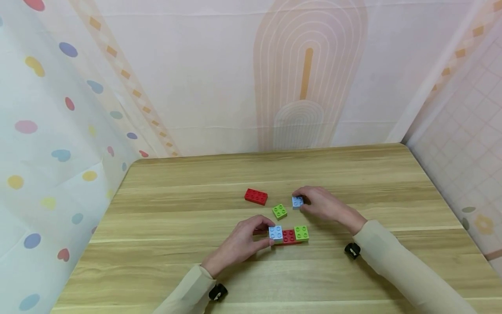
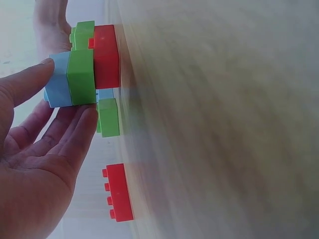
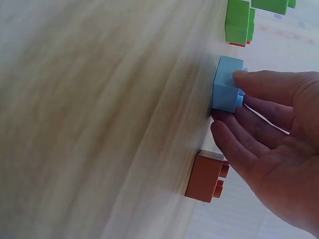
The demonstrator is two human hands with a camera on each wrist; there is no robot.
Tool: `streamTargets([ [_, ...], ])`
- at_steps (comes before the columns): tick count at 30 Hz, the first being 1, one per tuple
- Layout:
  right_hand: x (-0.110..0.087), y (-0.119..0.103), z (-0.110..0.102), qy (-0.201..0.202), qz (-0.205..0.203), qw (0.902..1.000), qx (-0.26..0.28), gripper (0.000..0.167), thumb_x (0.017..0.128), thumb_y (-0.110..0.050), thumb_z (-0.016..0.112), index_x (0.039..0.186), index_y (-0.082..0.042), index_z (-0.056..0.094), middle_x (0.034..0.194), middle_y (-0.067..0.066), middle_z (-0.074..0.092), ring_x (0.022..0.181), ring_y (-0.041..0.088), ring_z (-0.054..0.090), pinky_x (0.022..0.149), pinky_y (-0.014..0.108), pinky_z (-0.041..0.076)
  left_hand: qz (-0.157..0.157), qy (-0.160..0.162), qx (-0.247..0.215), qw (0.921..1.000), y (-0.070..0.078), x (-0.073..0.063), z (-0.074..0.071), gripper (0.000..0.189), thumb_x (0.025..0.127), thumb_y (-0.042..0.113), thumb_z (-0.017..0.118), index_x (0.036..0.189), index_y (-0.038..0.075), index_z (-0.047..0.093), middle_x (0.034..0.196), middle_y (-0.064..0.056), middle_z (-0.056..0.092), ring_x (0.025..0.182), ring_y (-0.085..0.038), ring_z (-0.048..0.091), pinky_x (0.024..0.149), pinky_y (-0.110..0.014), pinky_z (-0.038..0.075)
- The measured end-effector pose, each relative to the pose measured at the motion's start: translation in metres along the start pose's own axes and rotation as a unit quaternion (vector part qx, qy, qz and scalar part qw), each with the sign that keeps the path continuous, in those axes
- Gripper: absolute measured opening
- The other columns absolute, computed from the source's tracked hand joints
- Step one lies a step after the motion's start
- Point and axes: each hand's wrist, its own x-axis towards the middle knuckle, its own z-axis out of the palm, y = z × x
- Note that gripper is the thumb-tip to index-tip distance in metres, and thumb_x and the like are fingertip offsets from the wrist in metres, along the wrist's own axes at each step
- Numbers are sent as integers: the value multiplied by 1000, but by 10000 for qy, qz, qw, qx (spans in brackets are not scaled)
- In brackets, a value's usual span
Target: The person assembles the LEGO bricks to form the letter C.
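left hand (image 1: 239, 244) pinches stacked brick row (image 1: 289, 234) | right hand (image 1: 325, 205) pinches blue brick (image 1: 297, 201), seemingly just beyond the row, up-surface

No text, label, brand or number can be read in any view.

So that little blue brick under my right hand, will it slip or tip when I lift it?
The blue brick looks like rigid moulded plastic, so it probably won't flex. It is small and squat, sitting flat on the table, so tipping seems unlikely. Its smooth sides may slip in the right hand with a loose grip.
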Motion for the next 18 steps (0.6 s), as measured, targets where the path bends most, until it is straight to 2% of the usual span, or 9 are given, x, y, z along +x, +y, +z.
streamTargets([
  [6,-2,1,-1,53,-63,10000,5,36,94,-9,67,129,-1,62,127,14,63,117,29,58,99,48,47,48,-3,-110,9999,0,0,0,33,88,15,76,118,15,62,115,6,64,106,-10,62,94,-28,51],
  [13,-9,-2,-6,324,-134,9992,214,37,94,-8,67,130,-1,61,122,13,64,108,25,62,91,43,53,66,-35,-181,9998,-2,-1,-1,34,89,16,76,120,14,63,117,5,64,108,-11,62,94,-27,51],
  [18,-15,-5,-10,457,-128,9983,343,37,94,-10,66,130,-2,61,123,13,64,106,26,62,91,44,53,27,-41,-220,9997,-3,-1,-1,36,89,16,76,122,13,63,119,4,65,109,-12,62,95,-28,51],
])
